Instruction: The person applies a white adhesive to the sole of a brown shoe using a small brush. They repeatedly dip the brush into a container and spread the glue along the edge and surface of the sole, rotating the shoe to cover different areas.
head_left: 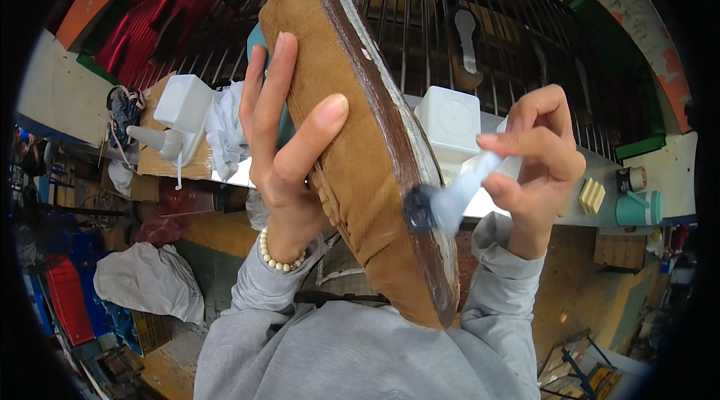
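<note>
A left hand (281, 137) grips a tan suede shoe (352, 137) sole-up while the right hand (536, 160) pinches a glue brush (446, 201) against its sole edge.

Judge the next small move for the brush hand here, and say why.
Probably draw the brush along the sole edge toward the toe. The right hand has its bristles pressed on the rim of the brown suede shoe, which the left hand holds tilted on edge. The rim looks whitish and coated above the bristles but darker below them, so that lower stretch likely comes next.
</note>
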Demonstrator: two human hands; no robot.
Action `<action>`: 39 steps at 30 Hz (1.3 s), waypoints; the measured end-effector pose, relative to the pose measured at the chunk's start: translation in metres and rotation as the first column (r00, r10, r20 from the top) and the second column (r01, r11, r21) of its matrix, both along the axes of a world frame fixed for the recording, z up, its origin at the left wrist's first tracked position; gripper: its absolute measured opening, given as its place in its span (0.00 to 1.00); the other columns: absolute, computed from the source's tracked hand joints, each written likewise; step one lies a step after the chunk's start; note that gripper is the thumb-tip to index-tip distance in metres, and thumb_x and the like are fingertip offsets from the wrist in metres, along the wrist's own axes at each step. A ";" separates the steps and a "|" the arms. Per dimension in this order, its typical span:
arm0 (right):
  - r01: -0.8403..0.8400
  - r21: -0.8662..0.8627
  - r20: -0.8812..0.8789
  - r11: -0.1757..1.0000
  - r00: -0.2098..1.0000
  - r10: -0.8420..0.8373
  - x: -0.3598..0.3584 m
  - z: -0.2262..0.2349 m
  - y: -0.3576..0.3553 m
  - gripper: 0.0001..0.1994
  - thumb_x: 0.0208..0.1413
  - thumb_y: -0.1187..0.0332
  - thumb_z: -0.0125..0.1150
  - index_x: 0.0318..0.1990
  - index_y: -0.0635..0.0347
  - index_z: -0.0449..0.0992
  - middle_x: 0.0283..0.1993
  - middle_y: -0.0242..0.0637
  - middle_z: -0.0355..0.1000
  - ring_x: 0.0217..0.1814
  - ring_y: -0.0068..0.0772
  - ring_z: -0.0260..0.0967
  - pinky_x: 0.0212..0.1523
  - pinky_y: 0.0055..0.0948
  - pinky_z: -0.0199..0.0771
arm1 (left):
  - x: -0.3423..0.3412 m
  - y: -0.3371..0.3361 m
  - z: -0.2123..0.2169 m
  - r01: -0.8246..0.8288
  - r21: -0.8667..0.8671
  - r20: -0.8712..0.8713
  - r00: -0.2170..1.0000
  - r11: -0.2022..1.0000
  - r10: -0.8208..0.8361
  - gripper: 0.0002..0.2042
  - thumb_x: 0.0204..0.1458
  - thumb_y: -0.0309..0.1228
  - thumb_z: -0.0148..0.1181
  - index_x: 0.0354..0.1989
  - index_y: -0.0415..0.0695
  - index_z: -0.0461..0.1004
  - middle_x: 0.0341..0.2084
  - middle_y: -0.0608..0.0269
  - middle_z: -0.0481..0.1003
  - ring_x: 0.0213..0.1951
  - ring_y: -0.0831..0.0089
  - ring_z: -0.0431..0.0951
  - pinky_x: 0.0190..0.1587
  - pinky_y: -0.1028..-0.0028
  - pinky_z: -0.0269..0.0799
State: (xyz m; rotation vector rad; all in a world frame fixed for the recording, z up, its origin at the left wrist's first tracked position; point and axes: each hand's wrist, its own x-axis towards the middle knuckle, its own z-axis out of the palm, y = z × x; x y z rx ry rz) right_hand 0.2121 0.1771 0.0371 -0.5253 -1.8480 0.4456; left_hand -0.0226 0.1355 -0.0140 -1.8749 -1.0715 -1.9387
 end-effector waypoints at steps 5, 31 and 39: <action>-0.111 -0.015 0.012 0.994 0.994 0.111 0.013 -0.009 -0.006 0.22 0.22 0.56 0.85 0.33 0.50 0.89 0.33 0.26 0.60 0.34 0.23 0.58 0.31 0.22 0.52 | -0.006 -0.002 -0.002 -0.037 -0.093 0.020 0.999 0.995 0.039 0.31 0.47 0.34 0.73 0.61 0.49 0.67 0.67 0.40 0.61 0.67 0.41 0.62 0.69 0.48 0.55; -0.334 -0.004 -0.028 0.942 0.942 0.334 -0.035 -0.001 0.014 0.23 0.16 0.58 0.83 0.31 0.48 0.89 0.28 0.25 0.61 0.29 0.21 0.59 0.29 0.22 0.52 | 0.004 -0.050 -0.026 0.667 -0.501 0.639 0.715 0.551 -0.284 0.43 0.47 0.24 0.73 0.71 0.38 0.53 0.64 0.53 0.65 0.63 0.68 0.68 0.64 0.68 0.66; -0.407 0.051 0.015 0.912 0.913 0.407 -0.048 0.003 0.025 0.23 0.15 0.58 0.84 0.30 0.47 0.89 0.28 0.25 0.63 0.27 0.21 0.61 0.26 0.20 0.52 | 0.016 -0.073 -0.027 0.943 -0.295 0.892 0.329 0.152 -0.308 0.44 0.48 0.29 0.73 0.71 0.42 0.51 0.62 0.53 0.65 0.61 0.66 0.69 0.62 0.67 0.68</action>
